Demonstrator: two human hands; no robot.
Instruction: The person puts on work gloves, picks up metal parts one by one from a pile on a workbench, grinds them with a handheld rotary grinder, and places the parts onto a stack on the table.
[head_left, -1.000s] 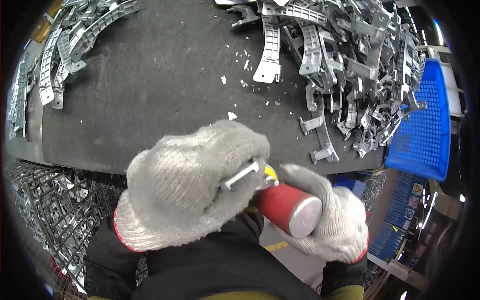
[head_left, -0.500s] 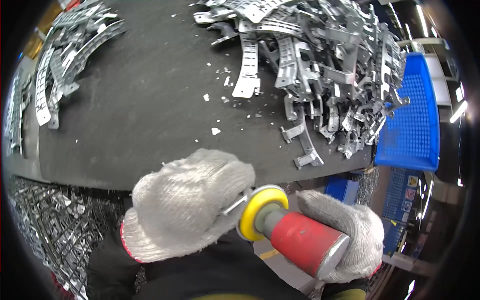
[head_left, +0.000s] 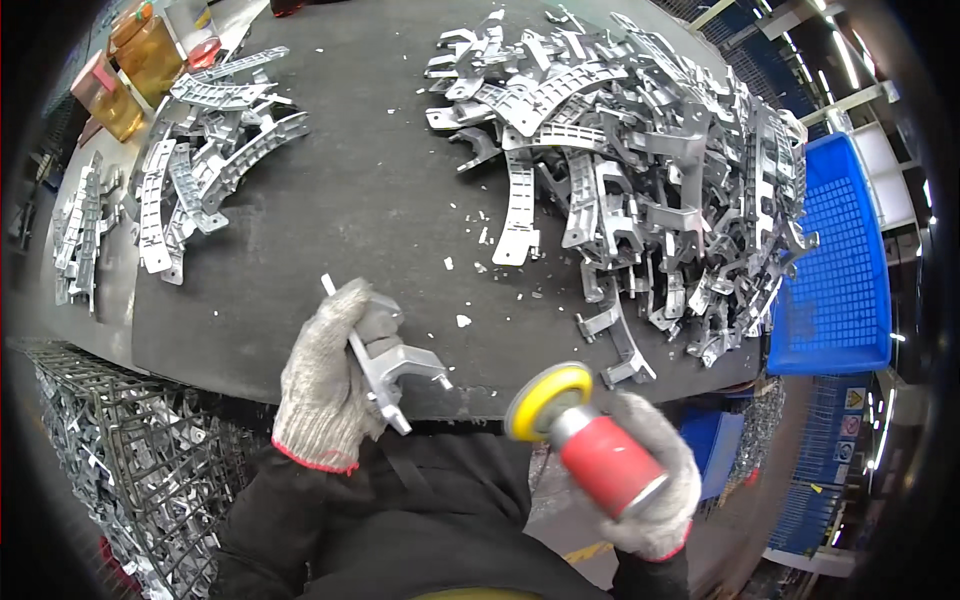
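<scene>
My left hand (head_left: 325, 375), in a grey-white knitted glove with a red hem, grips a silver metal bracket (head_left: 408, 358) with a projecting arm, over the table's near edge. In my gloved right hand (head_left: 668, 470) is a disc sander (head_left: 612, 466) with a red body and a yellow round pad. Its pad tilts up toward the left, apart from the bracket. The fingers of the right hand lie partly behind the red body.
A large heap of metal brackets (head_left: 640, 170) covers the table's right side, beside a blue plastic basket (head_left: 835, 260). Further brackets (head_left: 215, 175) lie at the left. A wire cage (head_left: 150, 450) full of metal parts stands lower left. Amber containers (head_left: 145, 50) stand far left.
My left hand has moved left and away from the sander and turned, so the bracket now shows. The sander has shifted slightly right and its pad has parted from the bracket. The view has tilted up.
</scene>
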